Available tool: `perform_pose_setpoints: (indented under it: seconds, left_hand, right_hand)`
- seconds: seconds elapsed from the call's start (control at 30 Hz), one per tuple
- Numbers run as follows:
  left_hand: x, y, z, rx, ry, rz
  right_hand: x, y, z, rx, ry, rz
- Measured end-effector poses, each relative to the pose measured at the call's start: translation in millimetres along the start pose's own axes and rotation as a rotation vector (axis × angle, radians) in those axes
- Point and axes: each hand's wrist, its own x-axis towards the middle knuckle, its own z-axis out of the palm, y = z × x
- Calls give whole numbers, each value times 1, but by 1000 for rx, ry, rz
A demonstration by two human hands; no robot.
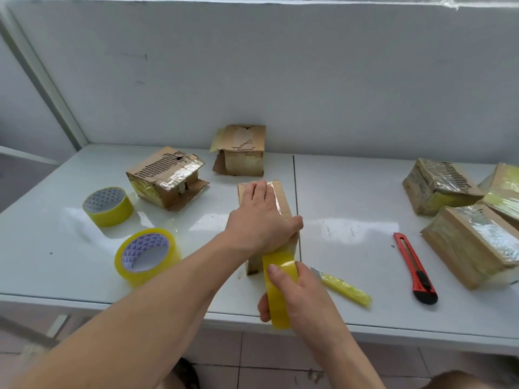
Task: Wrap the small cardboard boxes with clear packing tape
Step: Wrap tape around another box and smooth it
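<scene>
A small cardboard box lies in the middle of the white table, a strip of clear tape running along its top. My left hand lies flat on the box, fingers straight, thumb over its right edge. My right hand grips a yellowish roll of tape at the box's near end, by the table's front edge; the tape runs from the roll onto the box.
Two more tape rolls lie at the left. Torn boxes sit behind. Taped boxes are stacked at the right. A red cutter and a yellow cutter lie near my right hand.
</scene>
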Motion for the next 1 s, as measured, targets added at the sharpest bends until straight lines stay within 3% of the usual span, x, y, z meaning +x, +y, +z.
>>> perform_pose_setpoints:
  seconds: [1.0]
  left_hand:
    - [23,-1,-8,29,-79,32]
  right_hand:
    - [2,2,7,170,21,120]
